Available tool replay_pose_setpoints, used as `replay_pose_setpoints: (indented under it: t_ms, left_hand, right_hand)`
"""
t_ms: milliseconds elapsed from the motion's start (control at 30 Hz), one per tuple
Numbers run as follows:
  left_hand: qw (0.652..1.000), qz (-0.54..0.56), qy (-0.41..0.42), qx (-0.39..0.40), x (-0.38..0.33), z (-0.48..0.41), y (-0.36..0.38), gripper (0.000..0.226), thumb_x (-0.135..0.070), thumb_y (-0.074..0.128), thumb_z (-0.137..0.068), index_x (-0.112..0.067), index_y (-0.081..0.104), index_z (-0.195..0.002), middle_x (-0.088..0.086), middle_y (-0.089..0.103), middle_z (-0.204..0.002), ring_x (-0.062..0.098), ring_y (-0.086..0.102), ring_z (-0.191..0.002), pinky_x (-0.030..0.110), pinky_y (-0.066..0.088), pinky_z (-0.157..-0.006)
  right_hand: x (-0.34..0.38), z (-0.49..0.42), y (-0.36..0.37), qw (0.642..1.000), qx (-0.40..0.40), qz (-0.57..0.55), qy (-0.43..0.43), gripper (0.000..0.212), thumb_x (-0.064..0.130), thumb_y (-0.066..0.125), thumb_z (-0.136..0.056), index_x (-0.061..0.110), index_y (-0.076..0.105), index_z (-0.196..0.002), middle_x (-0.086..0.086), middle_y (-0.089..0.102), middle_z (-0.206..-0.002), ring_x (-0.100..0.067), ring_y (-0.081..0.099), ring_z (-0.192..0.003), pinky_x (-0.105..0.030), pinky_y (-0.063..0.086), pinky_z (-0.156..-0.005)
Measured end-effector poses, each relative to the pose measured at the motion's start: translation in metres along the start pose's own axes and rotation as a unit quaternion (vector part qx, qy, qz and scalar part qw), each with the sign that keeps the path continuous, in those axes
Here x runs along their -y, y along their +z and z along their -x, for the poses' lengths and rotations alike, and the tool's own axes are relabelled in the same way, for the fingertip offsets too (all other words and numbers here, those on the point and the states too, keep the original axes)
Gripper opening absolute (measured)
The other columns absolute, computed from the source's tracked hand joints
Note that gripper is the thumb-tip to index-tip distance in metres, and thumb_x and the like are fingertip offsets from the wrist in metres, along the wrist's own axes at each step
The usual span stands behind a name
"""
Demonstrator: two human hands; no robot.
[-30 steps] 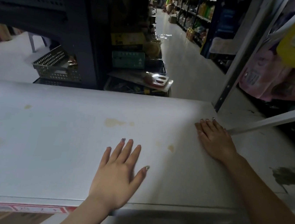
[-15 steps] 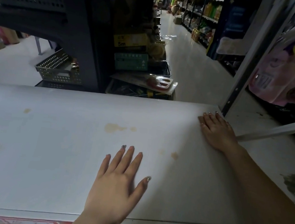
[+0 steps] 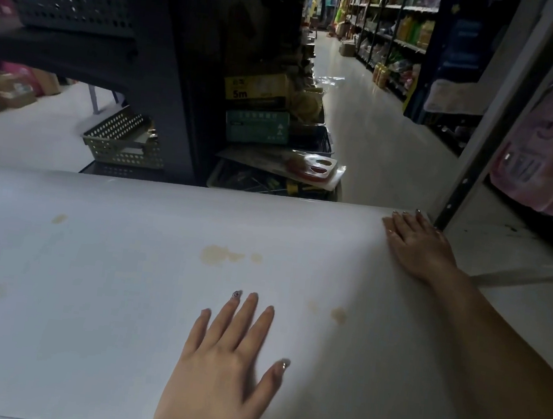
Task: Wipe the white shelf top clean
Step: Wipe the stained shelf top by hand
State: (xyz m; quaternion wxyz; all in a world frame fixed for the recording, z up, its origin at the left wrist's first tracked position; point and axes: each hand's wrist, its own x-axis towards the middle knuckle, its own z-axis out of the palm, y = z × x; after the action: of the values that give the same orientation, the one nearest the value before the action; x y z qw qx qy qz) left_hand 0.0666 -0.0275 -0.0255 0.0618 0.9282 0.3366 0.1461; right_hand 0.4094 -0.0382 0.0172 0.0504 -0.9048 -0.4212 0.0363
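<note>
Shelf top: The white shelf top (image 3: 86,291) is seen low in the view. It is spread from the left edge almost to the right edge.
Long way: Its long side is laid from left to right. Its short side is pointed away from the person, toward the aisle floor (image 3: 363,133).
Left hand: The left hand (image 3: 222,368) is laid palm down on the shelf top, near the front edge and a bit right of the middle. Its fingers are pointed away, toward the far edge.
Left grip: Nothing is held. The fingers are kept straight and a little apart, and the thumb is stuck out to the right.
Right hand: The right hand (image 3: 419,246) is laid palm down at the far right corner of the shelf top, just beside the metal post (image 3: 468,176). Its fingers are pointed up and to the left.
Right grip: Nothing is held. The fingers are kept straight and close together.
Marks: A big brown stain (image 3: 218,254) is seen between the two hands, nearer the far edge. A small brown spot (image 3: 339,314) is seen to the right of the left fingertips. A little mark (image 3: 59,218) is seen far to the left.
Behind: A green box (image 3: 257,126) is stacked under a yellow box (image 3: 258,86) marked "5m". A basket with holes (image 3: 120,143) is set to their left.
Right side: A pink bag (image 3: 546,160) is hung past the post.
</note>
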Motion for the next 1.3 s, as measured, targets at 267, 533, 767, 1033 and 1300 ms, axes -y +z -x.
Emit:
replay_pose_setpoints:
  t_ms: [267, 533, 767, 1033, 1300]
  left_hand:
    - [0.999, 0.009, 0.016, -0.031, 0.002, -0.004, 0.004, 0.062, -0.063, 0.023, -0.089, -0.026, 0.051, -0.129, -0.001, 0.049, -0.138, 0.015, 0.034, -0.132, 0.040, 0.027, -0.100]
    - [1.000, 0.004, 0.013, -0.024, 0.003, -0.005, 0.006, 0.061, -0.064, 0.022, -0.088, -0.027, 0.047, -0.131, -0.002, 0.049, -0.138, 0.015, 0.035, -0.131, 0.041, 0.029, -0.099]
    - [1.000, 0.002, 0.008, 0.000, 0.000, -0.001, 0.000, 0.064, -0.063, 0.020, -0.090, -0.026, 0.049, -0.133, -0.002, 0.044, -0.142, 0.014, 0.029, -0.134, 0.039, 0.024, -0.102]
    - [0.999, -0.017, -0.001, 0.031, -0.003, 0.004, -0.008, 0.062, -0.064, 0.025, -0.089, -0.029, 0.043, -0.137, -0.004, 0.040, -0.145, 0.011, 0.021, -0.138, 0.036, 0.017, -0.105]
    - [0.999, 0.023, -0.011, -0.025, 0.006, -0.026, -0.022, 0.072, -0.067, 0.008, -0.081, -0.036, 0.016, -0.146, -0.008, 0.011, -0.156, 0.006, -0.008, -0.140, 0.028, -0.010, -0.109]
  right_hand:
    - [-0.001, -0.021, -0.003, 1.000, 0.007, 0.004, 0.005, 0.052, 0.037, 0.019, -0.101, 0.023, 0.008, -0.150, 0.002, 0.003, -0.158, -0.015, -0.004, -0.144, -0.036, 0.005, -0.114]
    - [0.001, -0.026, -0.003, 1.000, 0.008, -0.013, 0.015, 0.052, 0.039, 0.019, -0.101, 0.023, 0.010, -0.150, 0.002, 0.004, -0.158, -0.015, -0.003, -0.144, -0.037, 0.006, -0.114]
    - [0.001, -0.005, 0.000, 1.000, 0.002, -0.019, 0.013, 0.053, 0.040, 0.019, -0.100, 0.022, 0.012, -0.149, 0.004, 0.005, -0.158, -0.016, -0.002, -0.144, -0.039, 0.003, -0.115]
    - [0.001, 0.026, 0.007, 1.000, -0.007, 0.006, -0.005, 0.053, 0.038, 0.020, -0.100, 0.019, 0.013, -0.149, -0.001, 0.009, -0.157, -0.019, 0.001, -0.144, -0.035, 0.001, -0.116]
    - [0.002, 0.052, 0.009, 1.000, -0.010, 0.012, -0.009, 0.052, 0.038, 0.020, -0.100, 0.023, 0.012, -0.149, 0.003, 0.008, -0.157, -0.017, 0.000, -0.144, -0.035, 0.003, -0.115]
